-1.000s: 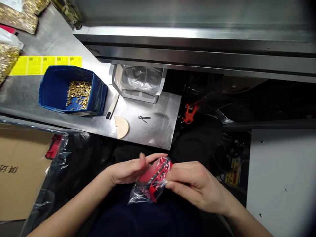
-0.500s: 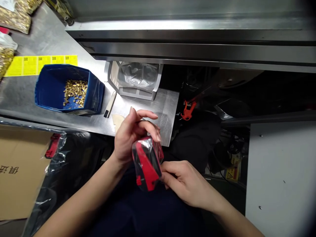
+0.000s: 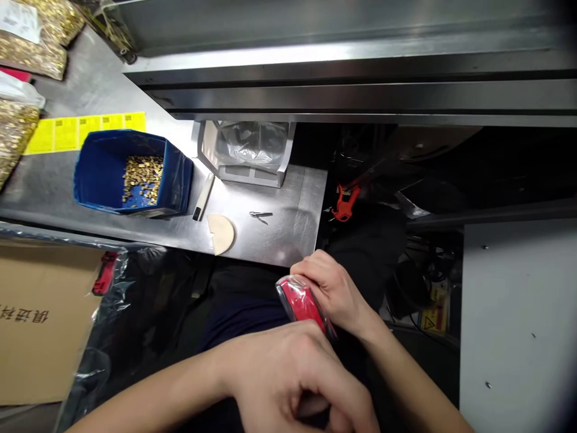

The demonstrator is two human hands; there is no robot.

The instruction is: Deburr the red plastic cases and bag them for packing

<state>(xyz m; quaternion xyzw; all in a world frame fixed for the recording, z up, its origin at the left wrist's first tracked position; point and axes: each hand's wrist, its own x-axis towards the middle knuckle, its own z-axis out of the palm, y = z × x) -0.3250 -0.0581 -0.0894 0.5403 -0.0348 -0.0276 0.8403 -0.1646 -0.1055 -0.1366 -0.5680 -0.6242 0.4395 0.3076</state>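
Note:
A red and black plastic part in clear plastic wrap is over my lap, tilted. My right hand is closed on its upper right side, with the fingers bent around the edge. Nearer the camera, my left hand covers the lower end of the part. Its fingers are curled inward, and what they hold, if anything, is hidden. Beyond the hands, a small metal nail clipper and a half-round beige piece lie on the steel table.
A blue bin holds small brass pieces, with a white-handled cutter alongside. Behind are a grey tray with clear bags, yellow labels and bags of brass pieces. A cardboard box stands left; a metal ledge overhangs.
My left hand has come off the top of the wrapped part and moved down toward the camera, its fingers now curled. My right hand and the part have shifted up and right.

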